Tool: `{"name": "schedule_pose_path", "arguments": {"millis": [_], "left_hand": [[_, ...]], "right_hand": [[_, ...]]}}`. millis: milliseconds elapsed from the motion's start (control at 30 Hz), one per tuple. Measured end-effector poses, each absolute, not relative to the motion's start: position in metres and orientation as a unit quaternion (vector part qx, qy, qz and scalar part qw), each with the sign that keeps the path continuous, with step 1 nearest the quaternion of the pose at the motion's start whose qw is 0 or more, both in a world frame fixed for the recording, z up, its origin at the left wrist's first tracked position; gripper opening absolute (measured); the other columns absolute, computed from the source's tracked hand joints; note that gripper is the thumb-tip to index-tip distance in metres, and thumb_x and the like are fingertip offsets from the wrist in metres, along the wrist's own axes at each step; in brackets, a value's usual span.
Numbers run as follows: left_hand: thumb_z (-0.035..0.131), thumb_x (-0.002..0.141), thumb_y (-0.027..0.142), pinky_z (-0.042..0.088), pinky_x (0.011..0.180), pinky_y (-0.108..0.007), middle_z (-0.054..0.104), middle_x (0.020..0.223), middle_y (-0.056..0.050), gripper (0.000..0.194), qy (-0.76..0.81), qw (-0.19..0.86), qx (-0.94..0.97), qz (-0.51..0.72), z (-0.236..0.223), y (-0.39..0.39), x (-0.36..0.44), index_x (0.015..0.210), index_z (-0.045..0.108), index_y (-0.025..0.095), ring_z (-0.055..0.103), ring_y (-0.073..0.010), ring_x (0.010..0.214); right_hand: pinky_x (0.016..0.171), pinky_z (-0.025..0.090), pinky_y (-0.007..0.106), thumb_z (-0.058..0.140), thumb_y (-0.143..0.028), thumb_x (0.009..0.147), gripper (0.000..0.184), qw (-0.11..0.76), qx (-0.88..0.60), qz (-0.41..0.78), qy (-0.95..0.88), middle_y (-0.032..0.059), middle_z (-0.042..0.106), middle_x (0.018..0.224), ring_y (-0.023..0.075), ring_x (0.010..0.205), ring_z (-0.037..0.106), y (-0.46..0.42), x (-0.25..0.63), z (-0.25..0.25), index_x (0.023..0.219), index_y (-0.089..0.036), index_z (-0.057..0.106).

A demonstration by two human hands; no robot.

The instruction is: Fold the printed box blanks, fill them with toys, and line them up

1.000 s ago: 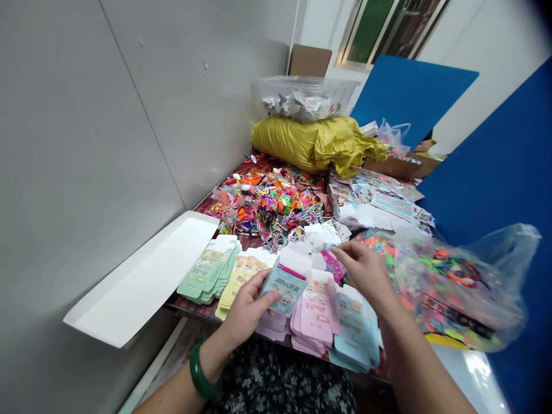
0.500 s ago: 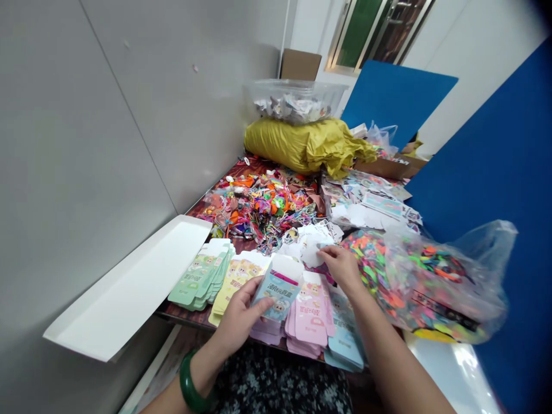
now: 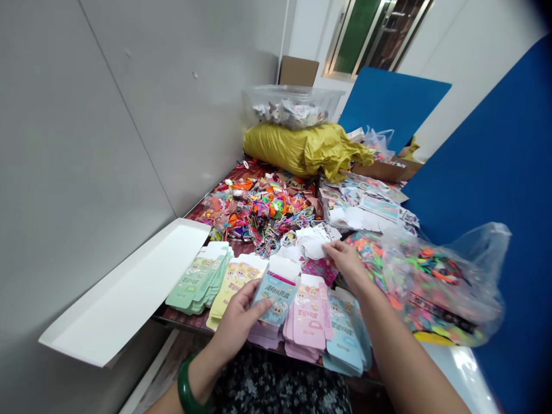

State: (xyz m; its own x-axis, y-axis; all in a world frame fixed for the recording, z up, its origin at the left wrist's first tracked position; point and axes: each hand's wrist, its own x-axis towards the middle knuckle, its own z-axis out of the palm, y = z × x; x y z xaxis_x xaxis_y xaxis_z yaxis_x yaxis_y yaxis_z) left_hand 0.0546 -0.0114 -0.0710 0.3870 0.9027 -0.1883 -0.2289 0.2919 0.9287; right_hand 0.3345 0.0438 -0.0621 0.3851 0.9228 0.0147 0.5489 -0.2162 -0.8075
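Left hand (image 3: 239, 325) clamped on a blue card (image 3: 276, 299), right hand (image 3: 347, 264) pinching white paper (image 3: 313, 248), the two apart above the desk (image 3: 172, 313). Already stacked: green cards (image 3: 196, 282), yellow cards (image 3: 235, 284), pink cards (image 3: 307, 319), blue stack (image 3: 345, 339) (pink and blue nearest the body). Still loose: a trinket heap (image 3: 259, 210), a bulging plastic bag (image 3: 440, 282).

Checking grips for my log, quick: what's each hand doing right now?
Left hand: closed, holding a light blue printed card.
Right hand: fingers on a white paper piece; grip cannot be told.
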Motion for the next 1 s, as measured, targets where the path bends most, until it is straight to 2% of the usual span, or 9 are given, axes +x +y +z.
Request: {"name": "schedule_pose_path", "arguments": {"millis": [100,167,233,300,400,467,600,767,1000], "left_hand": [[0.072,0.076,0.035,0.051,0.090,-0.036,0.070,0.116,-0.010,0.046,0.386,0.705,0.439,0.402,-0.071,-0.013,0.054,0.117,0.061,0.018,0.064,-0.0270,0.105],[0.073,0.076,0.035,0.051,0.090,-0.036,0.070,0.115,-0.010,0.046,0.385,0.708,0.435,0.402,-0.071,-0.014,0.054,0.117,0.061,0.018,0.064,-0.0272,0.106],[0.073,0.076,0.035,0.051,0.090,-0.037,0.071,0.115,-0.010,0.046,0.383,0.712,0.431,0.402,-0.070,-0.015,0.054,0.117,0.061,0.018,0.064,-0.0277,0.106],[0.073,0.076,0.036,0.051,0.089,-0.037,0.070,0.115,-0.010,0.046,0.382,0.714,0.428,0.402,-0.069,-0.015,0.054,0.117,0.060,0.017,0.064,-0.0280,0.107],[0.074,0.075,0.036,0.052,0.089,-0.036,0.070,0.115,-0.010,0.048,0.385,0.716,0.424,0.400,-0.067,-0.014,0.054,0.116,0.060,0.017,0.063,-0.0285,0.107],[0.074,0.074,0.036,0.052,0.089,-0.036,0.070,0.115,-0.010,0.049,0.389,0.715,0.422,0.400,-0.066,-0.014,0.054,0.116,0.060,0.016,0.064,-0.0280,0.106],[0.075,0.074,0.036,0.052,0.088,-0.035,0.071,0.113,-0.010,0.048,0.387,0.718,0.423,0.395,-0.066,-0.014,0.055,0.115,0.060,0.016,0.065,-0.0272,0.104],[0.075,0.074,0.035,0.052,0.089,-0.036,0.071,0.113,-0.010,0.048,0.389,0.720,0.419,0.394,-0.068,-0.015,0.054,0.116,0.060,0.016,0.064,-0.0276,0.106],[0.074,0.075,0.035,0.052,0.090,-0.037,0.071,0.113,-0.009,0.046,0.387,0.718,0.421,0.397,-0.068,-0.017,0.054,0.115,0.061,0.018,0.063,-0.0279,0.108]], "right_hand": [[0.048,0.039,0.027,0.049,-0.042,0.077,0.029,0.356,-0.757,0.207,-0.508,0.0030,0.060,0.056,0.0158,0.047,0.051,0.048,0.336,-0.068,0.073,-0.016,0.059],[0.060,0.044,0.031,0.050,-0.036,0.078,0.028,0.339,-0.770,0.150,-0.520,0.0091,0.065,0.076,0.0202,0.064,0.059,0.049,0.335,-0.069,0.088,-0.014,0.062],[0.075,0.045,0.035,0.052,-0.030,0.078,0.034,0.316,-0.771,0.094,-0.545,0.0147,0.062,0.103,0.0238,0.084,0.060,0.048,0.331,-0.070,0.105,-0.012,0.060],[0.083,0.042,0.034,0.052,-0.025,0.080,0.035,0.280,-0.753,0.068,-0.591,0.0137,0.057,0.114,0.0231,0.093,0.057,0.045,0.324,-0.070,0.113,-0.015,0.057],[0.079,0.042,0.029,0.050,-0.021,0.084,0.021,0.208,-0.718,0.070,-0.661,0.0081,0.059,0.103,0.0190,0.085,0.058,0.037,0.311,-0.072,0.100,-0.019,0.063],[0.075,0.042,0.028,0.049,-0.020,0.086,0.016,0.164,-0.705,0.062,-0.687,0.0078,0.059,0.098,0.0187,0.082,0.057,0.032,0.303,-0.073,0.091,-0.018,0.064],[0.078,0.041,0.029,0.054,-0.020,0.084,0.013,0.112,-0.695,0.031,-0.710,0.0110,0.056,0.104,0.0222,0.094,0.054,0.025,0.292,-0.075,0.095,-0.016,0.060],[0.081,0.040,0.030,0.046,-0.009,0.085,0.018,0.080,-0.688,0.005,-0.722,0.0138,0.055,0.104,0.0238,0.098,0.050,0.024,0.288,-0.077,0.097,-0.014,0.058],[0.079,0.041,0.026,0.042,-0.010,0.089,0.019,0.073,-0.667,0.012,-0.742,0.0115,0.055,0.108,0.0198,0.095,0.053,0.021,0.293,-0.073,0.092,-0.017,0.059]]}}
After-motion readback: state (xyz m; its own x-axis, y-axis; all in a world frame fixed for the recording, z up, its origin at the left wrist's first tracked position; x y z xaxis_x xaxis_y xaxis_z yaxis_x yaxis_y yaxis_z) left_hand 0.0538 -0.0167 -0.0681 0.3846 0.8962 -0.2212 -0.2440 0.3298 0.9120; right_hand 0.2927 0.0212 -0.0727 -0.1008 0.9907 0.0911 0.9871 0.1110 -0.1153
